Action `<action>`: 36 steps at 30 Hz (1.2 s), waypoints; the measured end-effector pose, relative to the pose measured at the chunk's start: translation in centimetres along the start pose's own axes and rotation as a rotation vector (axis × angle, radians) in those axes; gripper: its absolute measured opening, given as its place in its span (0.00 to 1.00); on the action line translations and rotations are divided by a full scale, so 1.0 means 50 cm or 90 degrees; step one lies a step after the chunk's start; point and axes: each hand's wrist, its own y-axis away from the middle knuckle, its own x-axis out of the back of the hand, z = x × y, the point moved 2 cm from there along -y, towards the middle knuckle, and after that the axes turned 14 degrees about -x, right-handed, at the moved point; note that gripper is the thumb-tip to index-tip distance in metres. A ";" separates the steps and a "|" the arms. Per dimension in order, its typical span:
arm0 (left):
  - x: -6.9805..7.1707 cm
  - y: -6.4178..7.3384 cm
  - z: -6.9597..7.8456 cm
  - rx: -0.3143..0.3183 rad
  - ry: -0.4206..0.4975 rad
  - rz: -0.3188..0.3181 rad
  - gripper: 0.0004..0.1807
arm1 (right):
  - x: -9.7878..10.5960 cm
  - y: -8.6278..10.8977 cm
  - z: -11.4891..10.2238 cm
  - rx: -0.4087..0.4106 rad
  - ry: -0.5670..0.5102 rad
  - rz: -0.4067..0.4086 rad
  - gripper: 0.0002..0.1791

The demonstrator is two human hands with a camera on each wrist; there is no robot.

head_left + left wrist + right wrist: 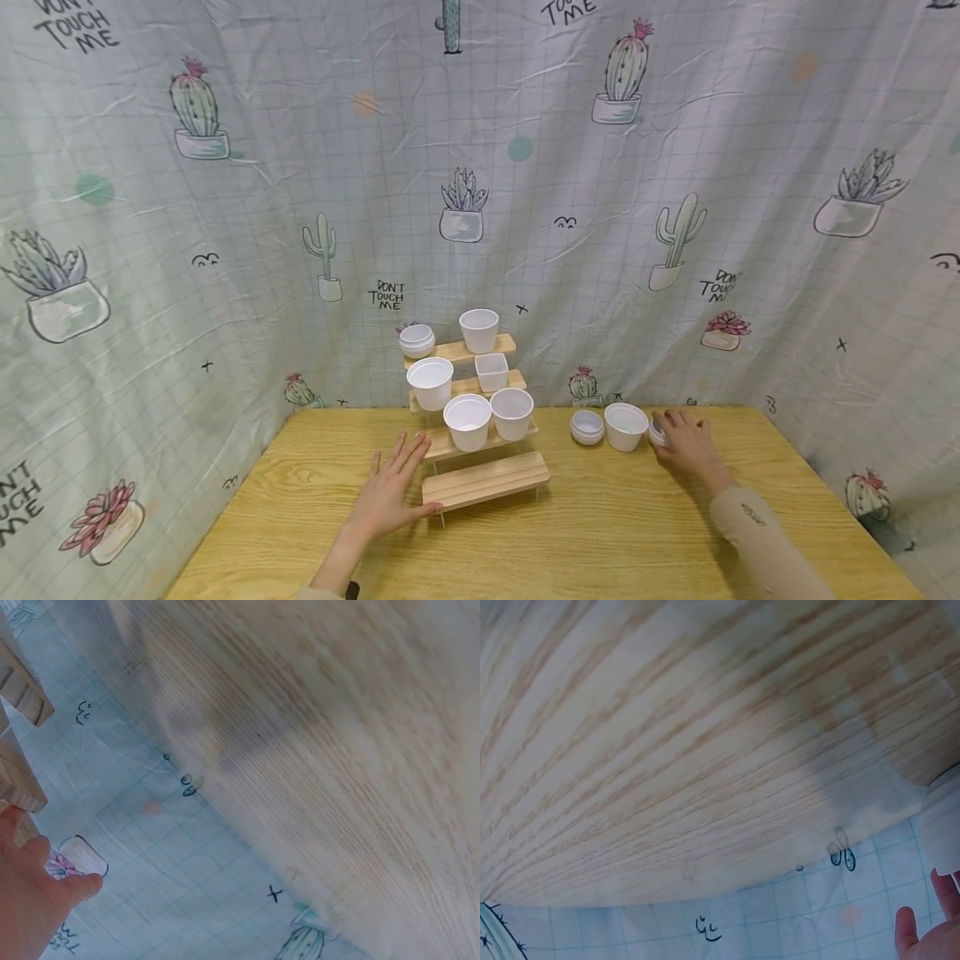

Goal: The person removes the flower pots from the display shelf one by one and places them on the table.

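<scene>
A stepped wooden display rack (pixel 487 482) stands at the middle of the table, with white plastic cups on its upper steps. My left hand (pixel 386 496) has its fingers spread along the rack's left side, the thumb at the lowest step and the fingertips by the step above. In the left wrist view that hand (pixel 34 892) reaches up to a step's end. At the right of the table my right hand (pixel 686 446) grips a small white round jar (pixel 657 432), mostly hidden under the fingers. The right wrist view shows only fingertips (pixel 905 930) beside a white surface.
Left of the right hand stand a white cup (pixel 626 427) and a low round jar (pixel 587 427). On the rack are a jar (pixel 417 341), a square cup (pixel 492 372) and several round cups (pixel 467 422). A cactus-print curtain (pixel 480 167) hangs behind the wooden table (pixel 600 533).
</scene>
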 end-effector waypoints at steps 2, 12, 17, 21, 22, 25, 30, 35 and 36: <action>0.000 0.000 0.000 0.001 0.000 0.000 0.56 | -0.002 0.001 0.001 0.000 -0.002 0.004 0.30; -0.002 -0.002 0.000 0.008 0.007 -0.004 0.56 | 0.000 0.002 0.002 -0.011 0.008 -0.005 0.30; -0.002 -0.001 0.000 0.008 0.008 -0.004 0.56 | 0.001 0.003 0.002 -0.010 0.006 -0.005 0.31; -0.003 -0.001 -0.001 0.007 0.005 0.000 0.56 | 0.001 0.005 0.002 -0.004 -0.001 0.008 0.32; -0.004 0.000 -0.001 0.006 0.004 0.001 0.56 | 0.001 0.005 0.003 -0.003 -0.002 0.011 0.32; -0.005 0.001 -0.001 0.005 0.003 0.001 0.56 | 0.000 0.008 0.004 0.001 -0.007 0.013 0.32; -0.004 0.001 0.001 0.003 0.005 0.002 0.56 | 0.003 0.009 0.006 -0.003 -0.010 -0.007 0.35; -0.002 -0.001 0.000 -0.003 0.000 0.012 0.55 | 0.013 0.010 0.009 -0.006 -0.021 -0.020 0.37; -0.002 -0.001 0.000 -0.004 0.000 0.013 0.55 | 0.015 0.010 0.010 -0.007 -0.023 -0.020 0.37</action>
